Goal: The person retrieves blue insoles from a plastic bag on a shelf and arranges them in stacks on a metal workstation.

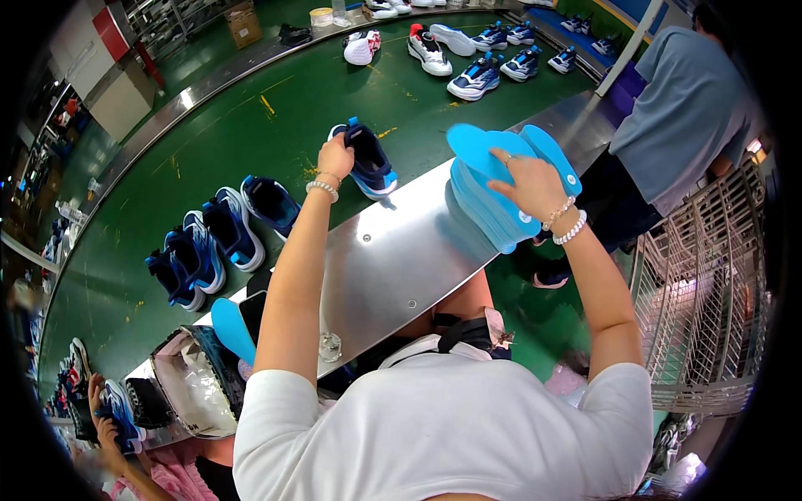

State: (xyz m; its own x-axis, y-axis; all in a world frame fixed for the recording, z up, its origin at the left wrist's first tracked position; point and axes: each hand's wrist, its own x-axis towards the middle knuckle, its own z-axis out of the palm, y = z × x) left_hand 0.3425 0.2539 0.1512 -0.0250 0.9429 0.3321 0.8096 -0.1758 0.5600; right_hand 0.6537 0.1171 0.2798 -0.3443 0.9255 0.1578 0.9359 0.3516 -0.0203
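My left hand point(336, 159) is closed on the collar of a navy sneaker point(370, 156) with a white and blue sole, which is at the edge of the green surface. My right hand point(535, 188) is over a stack of light blue insoles point(476, 204) on the metal ledge. Its fingers hold the top insole point(472, 146), which juts out to the left of the pile; the hand partly hides it. Another light blue insole point(551, 154) shows just right of that hand. To the left of my left forearm stand several navy sneakers point(234, 227) in a row.
More sneakers point(476, 78) stand at the far side of the green surface point(242, 125). A worn box point(196, 384) with clear plastic and a blue insole point(232, 330) are at lower left. A co-worker point(685, 117) stands at right beside a wire rack point(702, 309). Another person's hand point(104, 417) shows at lower left.
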